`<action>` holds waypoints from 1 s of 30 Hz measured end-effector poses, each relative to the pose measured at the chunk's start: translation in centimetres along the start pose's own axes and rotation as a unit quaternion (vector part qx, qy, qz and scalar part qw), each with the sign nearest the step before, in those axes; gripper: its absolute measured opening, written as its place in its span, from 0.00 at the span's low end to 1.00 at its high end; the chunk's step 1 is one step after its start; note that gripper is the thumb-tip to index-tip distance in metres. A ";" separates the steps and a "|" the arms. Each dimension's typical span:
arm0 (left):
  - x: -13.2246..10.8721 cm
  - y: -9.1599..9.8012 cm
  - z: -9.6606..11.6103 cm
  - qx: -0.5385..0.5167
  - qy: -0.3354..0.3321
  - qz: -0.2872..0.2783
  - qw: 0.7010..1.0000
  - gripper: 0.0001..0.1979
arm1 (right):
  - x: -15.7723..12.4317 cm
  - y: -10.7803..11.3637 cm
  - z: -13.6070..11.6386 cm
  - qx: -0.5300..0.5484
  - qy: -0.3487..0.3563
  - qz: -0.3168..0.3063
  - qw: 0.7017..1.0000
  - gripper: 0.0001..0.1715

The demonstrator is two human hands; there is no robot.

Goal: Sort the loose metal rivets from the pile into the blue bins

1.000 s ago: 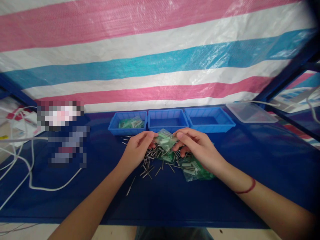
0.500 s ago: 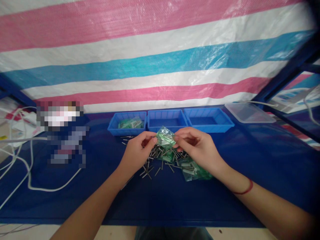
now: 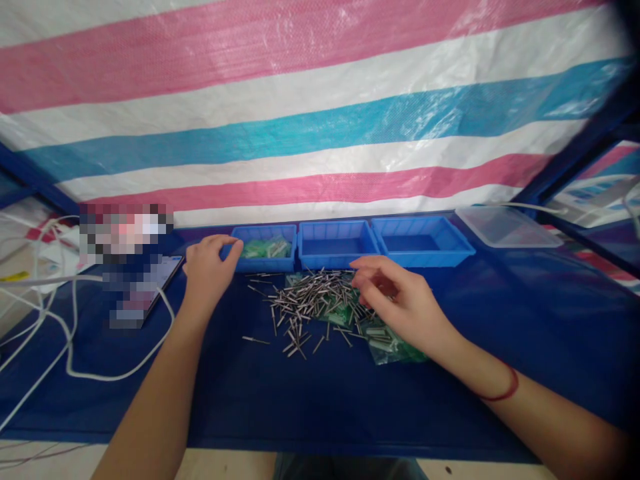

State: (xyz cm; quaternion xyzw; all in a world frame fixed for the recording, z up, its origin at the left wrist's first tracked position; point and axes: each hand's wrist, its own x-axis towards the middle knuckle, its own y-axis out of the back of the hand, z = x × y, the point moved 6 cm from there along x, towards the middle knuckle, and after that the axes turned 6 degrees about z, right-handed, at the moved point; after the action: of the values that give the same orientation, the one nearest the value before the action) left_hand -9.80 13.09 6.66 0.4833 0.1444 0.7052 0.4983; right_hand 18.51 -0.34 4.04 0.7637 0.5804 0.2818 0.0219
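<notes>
My left hand [image 3: 209, 272] is at the left rim of the left blue bin [image 3: 265, 265], thumb and index finger curved with a small gap and nothing visible between them. Inside that bin lie green-and-clear bags [image 3: 273, 248]. My right hand [image 3: 395, 290] hovers over the right side of a pile of metal screw-like pieces [image 3: 315, 293], its fingers loosely curled and apart, with nothing seen in them. Below my right hand a clear bag with green and metal pieces [image 3: 385, 343] rests on the table. Another green bag [image 3: 337, 312] is partly buried in the pile.
Two more blue bins, a middle one [image 3: 339, 261] and a right one [image 3: 425, 257], stand beside the left bin. A clear plastic lid [image 3: 507, 228] lies at the back right. White cables [image 3: 107, 378] and a partly blurred phone [image 3: 163, 280] are on the left.
My left hand has moved left to the left bin, away from my right hand. The small bag formerly between both hands is in neither hand now. My right hand has stayed over the pile.
</notes>
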 end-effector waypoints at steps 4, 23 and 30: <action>-0.5 0.7 1.6 0.093 -0.076 0.032 0.992 0.16 | -0.4 -0.9 -1.2 -0.091 0.119 -0.048 0.988 0.07; -8.1 -3.5 10.2 -0.116 -0.305 -0.227 0.918 0.08 | -1.5 -2.4 -1.8 -0.289 0.243 -0.269 0.886 0.06; -8.5 -3.9 10.1 -0.114 -0.303 -0.250 0.912 0.08 | -1.4 -2.4 -1.2 -0.336 0.271 -0.252 0.866 0.06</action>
State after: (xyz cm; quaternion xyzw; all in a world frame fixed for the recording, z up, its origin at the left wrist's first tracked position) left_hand 1.09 4.92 4.38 0.5617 0.0215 0.3888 0.7300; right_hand 15.62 -1.15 3.65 0.4314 0.6066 0.6406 0.1887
